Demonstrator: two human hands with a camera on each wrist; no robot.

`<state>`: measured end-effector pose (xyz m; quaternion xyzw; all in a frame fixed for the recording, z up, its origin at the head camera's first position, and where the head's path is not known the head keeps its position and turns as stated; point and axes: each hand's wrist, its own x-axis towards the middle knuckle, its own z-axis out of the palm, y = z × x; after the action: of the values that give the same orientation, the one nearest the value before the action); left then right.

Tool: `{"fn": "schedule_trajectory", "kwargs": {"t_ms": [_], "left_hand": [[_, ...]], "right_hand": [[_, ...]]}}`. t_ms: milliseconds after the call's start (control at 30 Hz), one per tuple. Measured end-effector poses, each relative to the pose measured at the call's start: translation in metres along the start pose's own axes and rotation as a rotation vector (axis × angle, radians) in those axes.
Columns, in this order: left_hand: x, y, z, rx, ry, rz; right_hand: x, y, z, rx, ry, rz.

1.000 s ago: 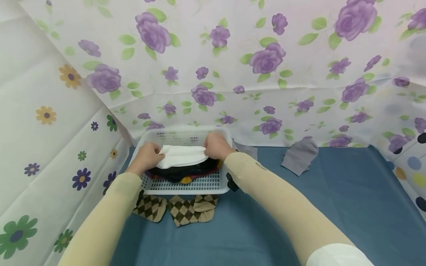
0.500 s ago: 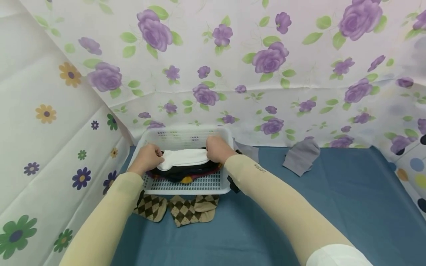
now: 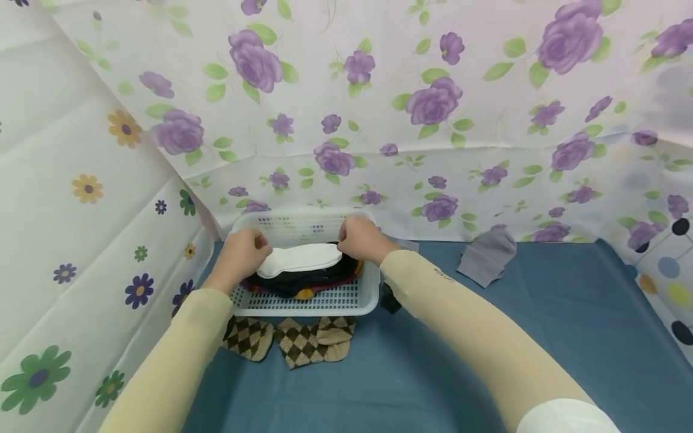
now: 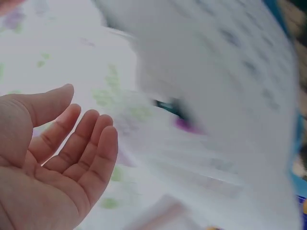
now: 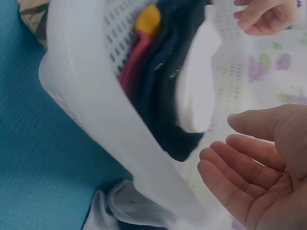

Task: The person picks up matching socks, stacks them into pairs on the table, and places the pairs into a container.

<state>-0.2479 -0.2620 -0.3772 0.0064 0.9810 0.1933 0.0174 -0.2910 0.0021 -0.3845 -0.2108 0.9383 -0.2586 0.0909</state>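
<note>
A white sock [image 3: 303, 258], possibly a pair, lies flat on top of dark socks [image 5: 168, 100] in a white plastic basket [image 3: 303, 312]. Colours of red and yellow show at the edge of the stack. At the sock's left end hovers my left hand [image 3: 240, 257], and in the left wrist view its fingers are loosely bent with nothing between them. Beyond the other end is my right hand [image 3: 361, 239]. The right wrist view shows that hand [image 5: 254, 167] apart from the sock, palm and fingers bare.
Argyle socks [image 3: 305, 346] lie in front of the basket on the blue surface [image 3: 433, 361]. One grey sock [image 3: 487, 255] is off to the right, and another grey piece [image 3: 407, 245] sits beside the basket. Flowered cloth [image 3: 379, 120] rises behind.
The white sock, gripped at both ends earlier, has been lowered onto the dark stack and let go. Both hands have drawn slightly away from it.
</note>
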Motion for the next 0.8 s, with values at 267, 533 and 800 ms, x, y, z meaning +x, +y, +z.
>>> {"fn": "schedule_trajectory", "kwargs": {"t_ms": [267, 533, 800], "left_hand": [[-0.034, 0.06, -0.002, -0.123, 0.19, 0.199], [-0.086, 0.111, 0.011, -0.151, 0.311, 0.357], [-0.128, 0.138, 0.049, -0.176, 0.333, 0.496]], "right_hand": [[-0.031, 0.003, -0.03, 0.106, 0.066, -0.05], [-0.093, 0.021, -0.062, 0.142, 0.167, -0.099], [-0.166, 0.061, -0.05, 0.061, 0.265, -0.035]]}}
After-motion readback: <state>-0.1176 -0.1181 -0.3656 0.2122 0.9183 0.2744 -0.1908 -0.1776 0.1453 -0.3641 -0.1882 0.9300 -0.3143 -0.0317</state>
